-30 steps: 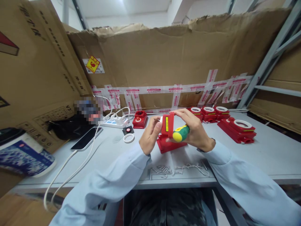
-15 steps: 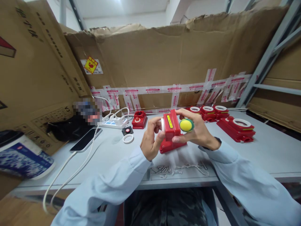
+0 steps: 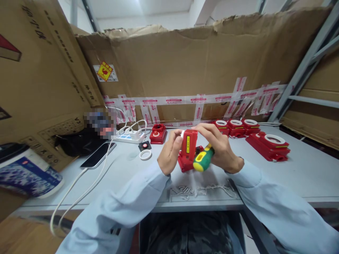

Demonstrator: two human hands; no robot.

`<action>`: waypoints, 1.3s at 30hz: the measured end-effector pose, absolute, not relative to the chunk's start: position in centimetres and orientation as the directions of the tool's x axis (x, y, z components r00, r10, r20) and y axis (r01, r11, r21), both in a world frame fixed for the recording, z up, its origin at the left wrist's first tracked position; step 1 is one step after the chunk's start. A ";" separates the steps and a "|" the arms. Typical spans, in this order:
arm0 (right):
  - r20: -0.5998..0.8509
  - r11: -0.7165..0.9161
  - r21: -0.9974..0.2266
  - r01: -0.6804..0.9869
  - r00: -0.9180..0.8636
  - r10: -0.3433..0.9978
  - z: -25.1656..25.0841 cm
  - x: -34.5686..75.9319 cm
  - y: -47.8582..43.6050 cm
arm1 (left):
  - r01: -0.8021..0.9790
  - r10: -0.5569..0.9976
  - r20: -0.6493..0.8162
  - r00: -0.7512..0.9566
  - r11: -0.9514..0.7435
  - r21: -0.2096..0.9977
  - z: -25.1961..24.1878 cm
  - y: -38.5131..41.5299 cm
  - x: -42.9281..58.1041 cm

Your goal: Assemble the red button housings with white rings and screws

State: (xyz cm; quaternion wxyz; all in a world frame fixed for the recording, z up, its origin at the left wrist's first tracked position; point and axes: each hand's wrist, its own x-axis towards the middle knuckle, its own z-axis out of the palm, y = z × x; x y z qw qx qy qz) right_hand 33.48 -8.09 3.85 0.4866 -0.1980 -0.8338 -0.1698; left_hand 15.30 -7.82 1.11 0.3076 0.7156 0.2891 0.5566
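Observation:
My left hand (image 3: 169, 153) is closed on the left side of a red box cover (image 3: 190, 143) with a yellow label, held on edge. A bit of a white ring shows by its fingertips. My right hand (image 3: 221, 148) has a screwdriver (image 3: 203, 161) with a green and yellow handle in its grip, the handle pointing down and left. Its fingers also reach to the top of the cover; the screwdriver's tip is hidden. Behind and below the cover, a red box base (image 3: 184, 163) rests on the table, partly covered.
Several screws (image 3: 184, 189) lie in a clear tray near the front edge. A white ring (image 3: 145, 154), a small red box (image 3: 158, 134) and a phone (image 3: 98, 155) are to the left. A larger red box (image 3: 268, 146) sits right, before more red boxes (image 3: 236, 128).
The red cover has turned in my left hand, its label now more upright. The screwdriver handle has swung down and left, and my right thumb has left the cover's lower edge.

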 end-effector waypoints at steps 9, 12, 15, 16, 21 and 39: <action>0.821 0.813 0.189 0.550 -0.543 0.177 3.0 33.5 -7.3 | 0.164 0.811 0.446 0.377 -0.533 0.830 1.5 -6.0 13.5; 0.883 0.863 -0.060 0.502 -0.376 0.280 3.5 33.8 -7.1 | 0.071 0.594 0.709 0.380 -0.783 0.618 1.8 -7.1 13.6; 0.892 0.893 -0.207 0.399 -0.299 0.340 3.7 34.0 -6.9 | 0.079 0.453 0.767 0.453 -0.878 0.472 2.3 -7.5 13.5; 0.882 0.894 -0.255 0.367 -0.291 0.371 3.7 34.0 -6.9 | 0.105 0.438 0.774 0.457 -0.891 0.442 2.4 -7.6 13.4; 0.858 0.897 -0.321 0.305 -0.307 0.412 3.3 33.9 -7.0 | 0.188 0.462 0.786 0.411 -0.886 0.423 2.0 -7.6 13.7; 0.861 0.883 -0.316 0.348 -0.285 0.421 3.0 33.7 -6.5 | -0.062 0.523 0.709 0.473 -0.783 0.619 1.8 -6.6 12.9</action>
